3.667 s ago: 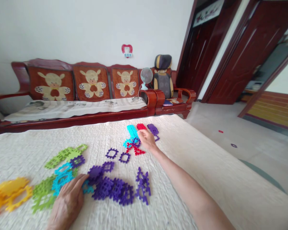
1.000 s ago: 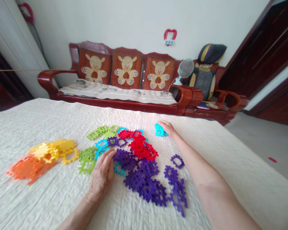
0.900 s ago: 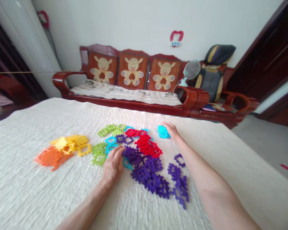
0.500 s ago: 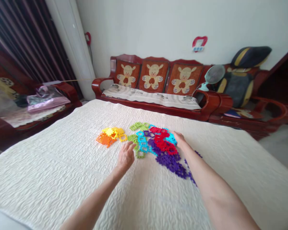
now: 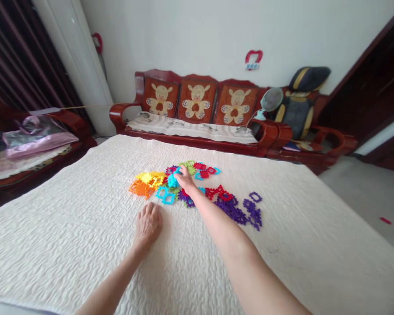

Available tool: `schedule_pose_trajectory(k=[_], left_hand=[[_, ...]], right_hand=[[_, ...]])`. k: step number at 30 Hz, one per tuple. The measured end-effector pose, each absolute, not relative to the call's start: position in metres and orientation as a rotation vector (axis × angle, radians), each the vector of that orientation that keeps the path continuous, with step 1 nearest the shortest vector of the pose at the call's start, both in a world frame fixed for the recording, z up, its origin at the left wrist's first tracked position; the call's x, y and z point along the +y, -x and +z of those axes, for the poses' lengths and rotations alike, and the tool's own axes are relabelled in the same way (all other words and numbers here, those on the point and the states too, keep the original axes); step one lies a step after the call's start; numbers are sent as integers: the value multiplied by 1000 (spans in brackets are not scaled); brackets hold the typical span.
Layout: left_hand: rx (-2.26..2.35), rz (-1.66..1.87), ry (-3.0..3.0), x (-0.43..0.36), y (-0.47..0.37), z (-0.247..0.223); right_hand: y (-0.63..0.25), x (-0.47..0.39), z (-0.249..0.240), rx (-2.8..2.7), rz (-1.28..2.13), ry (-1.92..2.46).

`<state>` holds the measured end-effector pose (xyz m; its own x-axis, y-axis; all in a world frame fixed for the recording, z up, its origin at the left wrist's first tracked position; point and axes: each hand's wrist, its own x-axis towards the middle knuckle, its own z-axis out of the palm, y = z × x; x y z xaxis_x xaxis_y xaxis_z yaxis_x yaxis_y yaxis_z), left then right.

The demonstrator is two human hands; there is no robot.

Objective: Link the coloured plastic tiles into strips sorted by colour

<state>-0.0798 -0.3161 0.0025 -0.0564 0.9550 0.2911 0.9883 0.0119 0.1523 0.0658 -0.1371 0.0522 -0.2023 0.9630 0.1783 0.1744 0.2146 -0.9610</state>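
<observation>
Flat, toothed plastic pieces lie in a spread pile on the pale quilted cover. My right hand (image 5: 185, 180) is over the middle of the pile, fingers closed round light blue pieces (image 5: 173, 180). My left hand (image 5: 149, 222) rests on the cover just in front of the orange pieces (image 5: 140, 189), fingers bent a little and apart, holding nothing. Yellow pieces (image 5: 147, 177) overlap the orange ones. Purple pieces (image 5: 231, 211) lie to the right, with red pieces (image 5: 221, 192) behind them. Green pieces (image 5: 188, 165) show at the back, partly hidden by my right hand.
The quilted cover (image 5: 85, 227) spreads over the table. Behind it stands a wooden sofa (image 5: 184, 136) with three bear cushions, a small fan (image 5: 272, 99) and a chair with a dark back pad (image 5: 296, 114). A pink bag (image 5: 41, 142) is at left.
My right hand has moved left from the pile's right side, carrying light blue pieces. Some red and purple pieces were shifted along. My left hand has drawn back to the cover. The view has turned right.
</observation>
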Motion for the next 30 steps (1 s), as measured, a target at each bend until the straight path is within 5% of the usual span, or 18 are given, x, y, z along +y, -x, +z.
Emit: schedule_pose_trajectory(k=[6, 13, 30], left_hand=[[-2175, -430, 2100, -318, 82, 4], [-2183, -363, 2081, -319, 79, 5], [-2161, -381, 2055, -321, 79, 4]], right_hand=[[-202, -151, 70, -1456, 618, 1483], [-383, -225, 55, -1226, 505, 1741], [-225, -212, -6, -904, 524, 1616]])
